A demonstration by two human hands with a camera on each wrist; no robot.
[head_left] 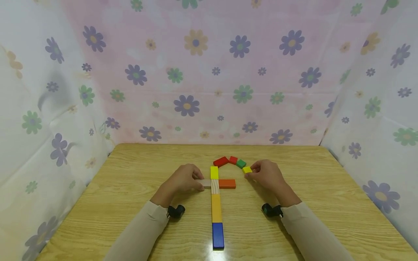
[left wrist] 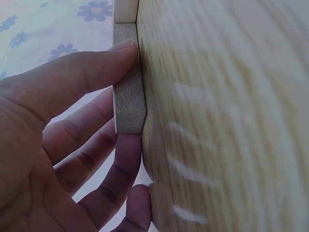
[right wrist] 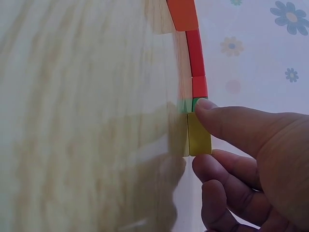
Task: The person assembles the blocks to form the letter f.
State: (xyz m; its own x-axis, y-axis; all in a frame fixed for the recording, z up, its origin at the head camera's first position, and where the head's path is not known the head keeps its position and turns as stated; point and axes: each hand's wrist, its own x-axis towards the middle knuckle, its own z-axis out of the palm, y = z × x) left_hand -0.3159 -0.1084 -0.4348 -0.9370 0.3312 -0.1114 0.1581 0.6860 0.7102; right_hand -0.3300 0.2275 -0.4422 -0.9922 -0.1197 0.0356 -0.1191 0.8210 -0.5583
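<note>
My left hand (head_left: 184, 178) holds a plain wooden block (head_left: 207, 183), whose right end meets a pale striped block (head_left: 215, 186) in an upright row. In the left wrist view, the thumb lies along the block's (left wrist: 129, 96) near side. My right hand (head_left: 267, 175) pinches a small yellow block (head_left: 247, 170) at the right end of a curve. Up that curve come a green block (head_left: 241, 164), a small red block (head_left: 233, 160) and a longer red block (head_left: 221, 161). The right wrist view has the thumb over the yellow block's (right wrist: 200, 135) edge.
Above the striped block lies a yellow block (head_left: 214, 172); below it are an orange-yellow block (head_left: 216, 208) and a blue block (head_left: 218, 235). An orange block (head_left: 227, 183) extends to its right. Flowered cloth (head_left: 209, 72) surrounds the wooden table (head_left: 130, 159) at the back and sides.
</note>
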